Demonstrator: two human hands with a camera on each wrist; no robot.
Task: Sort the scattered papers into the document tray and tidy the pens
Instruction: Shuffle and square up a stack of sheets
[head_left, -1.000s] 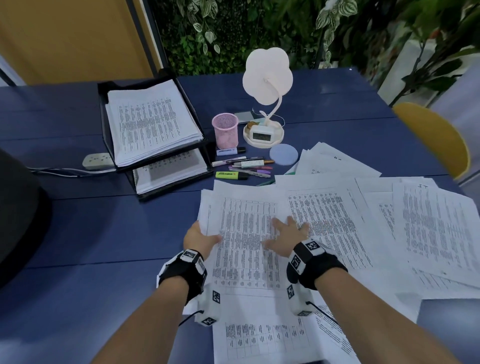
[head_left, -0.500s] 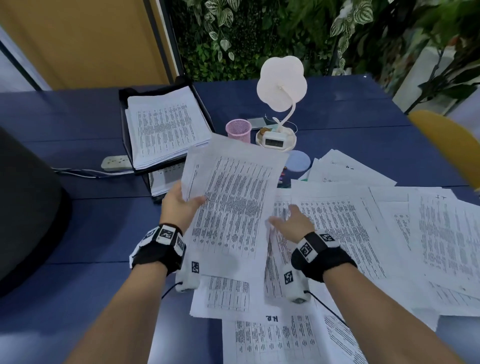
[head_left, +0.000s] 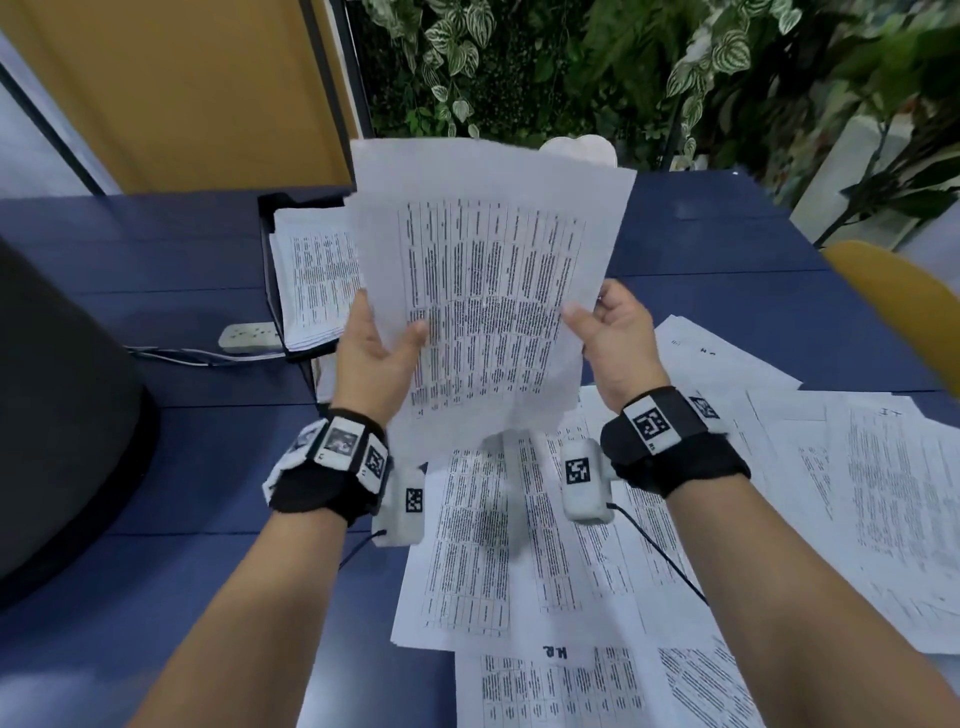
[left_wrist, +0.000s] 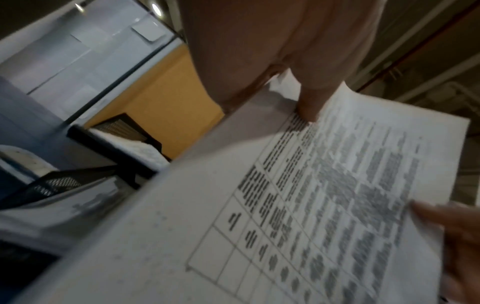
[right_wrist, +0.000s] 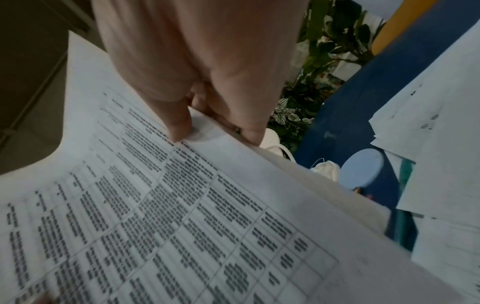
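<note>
Pinching lifted papers (head_left: 488, 291), left hand (head_left: 371, 358), right hand (head_left: 615, 340)

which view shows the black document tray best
Head view: the document tray shows behind the held papers, its stack visible. Left wrist shows only blurred tray edges. Right wrist shows none of it.

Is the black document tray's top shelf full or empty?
Holding paper: a stack of printed white sheets lies in the black document tray. Whether it is full, cannot tell.
</note>
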